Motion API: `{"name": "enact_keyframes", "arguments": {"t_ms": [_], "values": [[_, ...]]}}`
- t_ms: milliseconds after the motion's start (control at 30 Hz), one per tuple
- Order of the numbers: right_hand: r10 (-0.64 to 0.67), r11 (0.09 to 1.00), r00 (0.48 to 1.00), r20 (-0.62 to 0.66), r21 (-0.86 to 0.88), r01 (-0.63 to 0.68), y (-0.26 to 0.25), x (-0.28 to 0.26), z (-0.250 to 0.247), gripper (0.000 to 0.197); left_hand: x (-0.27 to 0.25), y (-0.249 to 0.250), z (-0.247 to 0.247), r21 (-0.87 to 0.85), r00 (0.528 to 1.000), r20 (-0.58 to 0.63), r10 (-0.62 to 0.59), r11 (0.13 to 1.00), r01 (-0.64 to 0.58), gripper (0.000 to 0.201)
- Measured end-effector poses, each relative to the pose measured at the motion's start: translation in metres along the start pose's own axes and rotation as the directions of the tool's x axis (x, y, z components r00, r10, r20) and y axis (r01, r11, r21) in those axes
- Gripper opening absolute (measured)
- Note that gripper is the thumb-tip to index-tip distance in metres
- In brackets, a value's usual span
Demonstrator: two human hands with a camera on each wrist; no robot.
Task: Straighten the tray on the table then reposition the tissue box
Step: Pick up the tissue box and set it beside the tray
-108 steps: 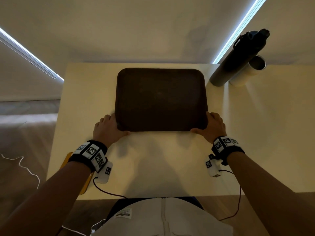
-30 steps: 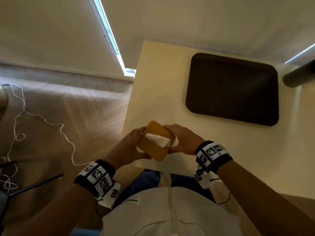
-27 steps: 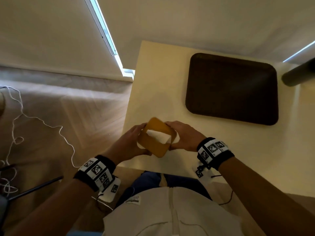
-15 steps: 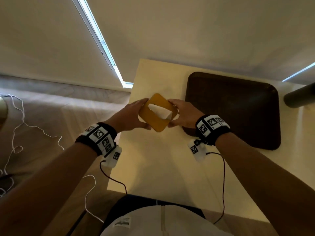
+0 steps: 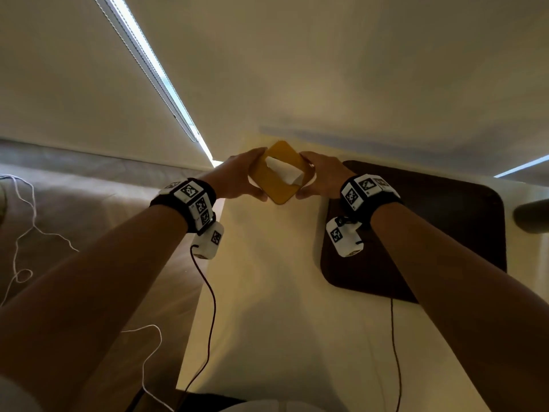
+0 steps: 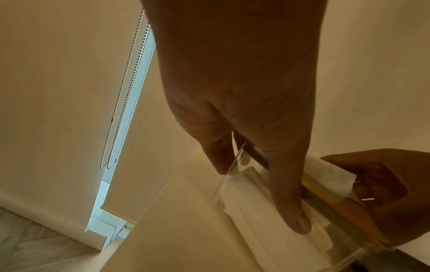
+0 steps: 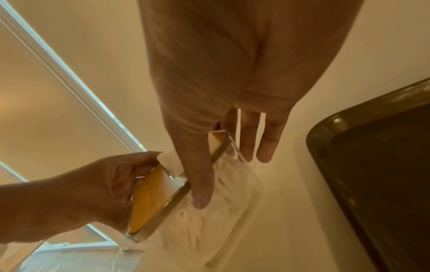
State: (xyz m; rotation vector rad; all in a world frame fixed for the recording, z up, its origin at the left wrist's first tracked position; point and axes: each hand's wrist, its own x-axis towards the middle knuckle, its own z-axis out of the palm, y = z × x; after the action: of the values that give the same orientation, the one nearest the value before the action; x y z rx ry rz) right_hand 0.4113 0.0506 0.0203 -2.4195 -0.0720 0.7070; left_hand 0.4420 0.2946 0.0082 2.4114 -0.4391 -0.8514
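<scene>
The tissue box [image 5: 280, 185] is a clear case with a yellow wooden lid and a white tissue [image 5: 282, 171] sticking out of its slot. It is at the table's far left, just left of the dark brown tray [image 5: 445, 221], turned corner-on to me. My left hand [image 5: 242, 176] grips its left side and my right hand [image 5: 320, 176] grips its right side. In the left wrist view the left hand's fingers [image 6: 288, 193] lie down the clear wall [image 6: 251, 206]. The right wrist view has the right thumb [image 7: 200, 176] over the lid's rim [image 7: 149, 198]. Whether the box touches the table I cannot tell.
The cream table [image 5: 267, 307] ends at its left edge close to the box, with wooden floor [image 5: 74, 218] and loose white cable [image 5: 26, 233] below. A dark cylinder [image 5: 531, 215] stands at the tray's right. A window blind with a bead chain [image 6: 125, 92] hangs behind.
Both hands have carried the tissue box from the table's near left edge away from me to the far left, beside the tray. The tray has stayed put since both hands squared it.
</scene>
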Motion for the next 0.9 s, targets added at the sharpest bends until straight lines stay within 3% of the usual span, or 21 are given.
{"name": "enact_keyframes", "arguments": {"t_ms": [267, 367, 467, 600, 733, 900], "values": [[0.020, 0.995, 1.000, -0.016, 0.093, -0.018, 0.012, 0.011, -0.002, 0.103, 0.013, -0.011, -0.005, -0.082, 0.999, 0.037, 0.029, 0.996, -0.026, 0.126], [0.054, 0.978, 0.995, -0.086, 0.203, -0.036, 0.022, -0.003, 0.017, 0.119, 0.004, -0.014, -0.005, -0.195, 0.997, 0.077, 0.029, 0.981, -0.013, 0.145], [0.157, 0.935, 0.973, -0.169, 0.344, -0.091, 0.021, -0.024, 0.055, 0.137, -0.003, -0.021, -0.004, -0.225, 0.995, 0.082, 0.065, 0.973, -0.045, 0.152], [0.229, 0.834, 0.939, -0.256, 0.550, -0.053, 0.001, -0.032, 0.099, 0.133, 0.001, -0.028, -0.003, -0.227, 0.996, 0.067, 0.052, 0.973, -0.036, 0.136], [0.297, 0.768, 0.885, -0.357, 0.640, 0.000, -0.014, -0.024, 0.108, 0.120, 0.006, -0.023, -0.002, -0.236, 0.998, -0.007, 0.060, 0.970, -0.060, 0.115], [0.267, 0.819, 0.899, -0.349, 0.573, -0.021, -0.008, -0.018, 0.095, 0.119, 0.003, -0.022, 0.004, -0.274, 0.997, -0.068, 0.048, 0.960, -0.065, 0.096]]}}
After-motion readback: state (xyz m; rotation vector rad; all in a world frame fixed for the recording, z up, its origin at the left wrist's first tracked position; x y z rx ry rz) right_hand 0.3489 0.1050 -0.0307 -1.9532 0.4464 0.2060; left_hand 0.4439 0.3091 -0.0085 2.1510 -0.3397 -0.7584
